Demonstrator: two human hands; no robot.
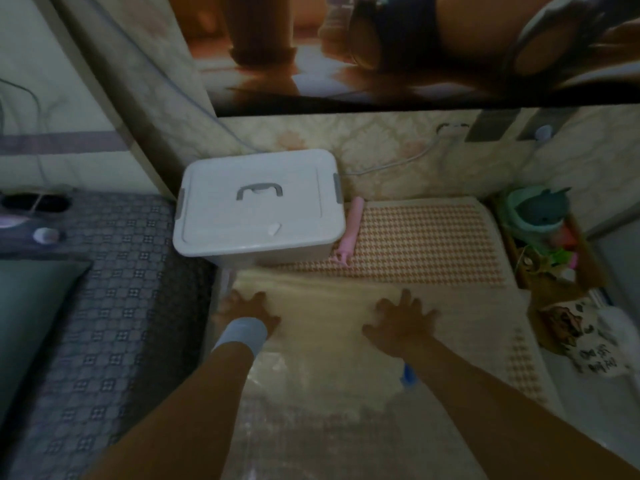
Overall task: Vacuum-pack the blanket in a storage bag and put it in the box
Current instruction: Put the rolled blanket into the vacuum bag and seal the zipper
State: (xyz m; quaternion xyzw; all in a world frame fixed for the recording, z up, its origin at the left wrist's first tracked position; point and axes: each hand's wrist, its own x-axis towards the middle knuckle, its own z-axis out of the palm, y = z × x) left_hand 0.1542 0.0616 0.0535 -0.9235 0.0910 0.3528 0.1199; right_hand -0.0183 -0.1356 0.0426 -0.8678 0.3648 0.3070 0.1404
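A cream blanket [325, 292] lies flat inside a clear plastic storage bag [311, 403] on a houndstooth mat [426, 247]. My left hand [246, 308] presses on the blanket's left part with spread fingers; a pale blue band wraps that wrist. My right hand [403, 318] presses flat on its right part. A blue slider clip [408, 374] sits on the bag near my right forearm. The white lidded box [256, 206] with a grey handle stands shut just beyond the blanket. A pink hand pump [351, 232] lies along the box's right side.
A grey patterned bed [114, 271] with a green pillow [31, 306] fills the left. A basket of toys [543, 237] and a printed bag [585, 337] sit at the right. White cables run along the wall behind the box.
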